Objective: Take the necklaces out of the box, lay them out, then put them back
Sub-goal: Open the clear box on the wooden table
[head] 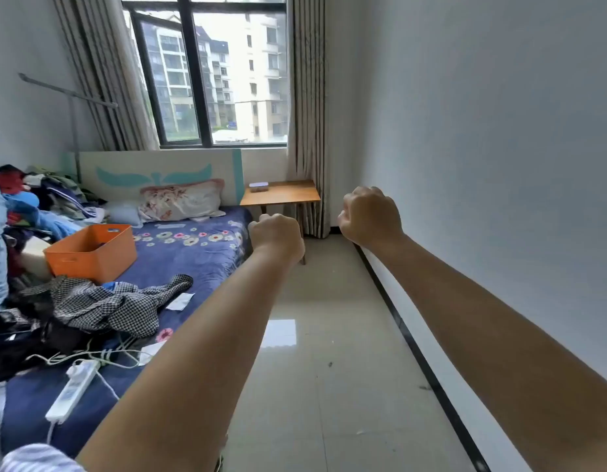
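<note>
A small clear box point(258, 187) with a pale lid sits on a wooden side table point(288, 194) under the window, far ahead of me. Whatever it contains is too small to make out. Both my arms are stretched forward at chest height. My left hand point(276, 236) is a closed fist with nothing in it, held in the air in front of the table's legs. My right hand point(370, 214) is also a closed fist, to the right of the table near the curtain. Neither hand touches the box or the table.
A bed point(193, 257) with a blue floral sheet fills the left side, carrying an orange bin point(91, 252), heaped clothes point(101, 301), a pillow point(181, 199) and a white power strip point(74, 390). Tiled floor point(329, 335) runs between the bed and the white wall point(482, 165) on the right.
</note>
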